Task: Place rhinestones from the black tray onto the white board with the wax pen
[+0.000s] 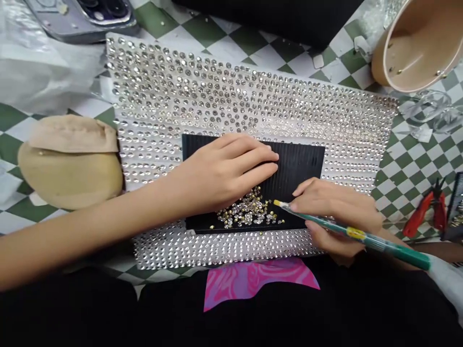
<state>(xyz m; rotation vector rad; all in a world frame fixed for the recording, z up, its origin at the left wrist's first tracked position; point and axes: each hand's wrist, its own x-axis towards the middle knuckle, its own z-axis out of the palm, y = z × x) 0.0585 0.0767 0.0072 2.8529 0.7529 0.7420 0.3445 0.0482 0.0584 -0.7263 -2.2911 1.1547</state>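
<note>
My left hand [231,168] lies over a black ridged tray [298,166], its fingers stretched out to the right. Just below those fingers, loose rhinestones [249,212], some clear and some gold-backed, are heaped on the tray. A slim green picker pen [376,243] with a yellow tip is pinched in my right hand [336,209], at the tray's lower right. The pen's tip points left, close to the edge of the heap. Beneath the tray spreads a white sheet [253,108] set with rows of clear rhinestones.
A beige cup [383,62] lies tipped at the upper right, near a coil of clear plastic [430,113]. Red-handled pliers [419,214] rest at right. On the left are a beige pouch [72,159] and a phone [72,21]. A black box [282,19] stands behind.
</note>
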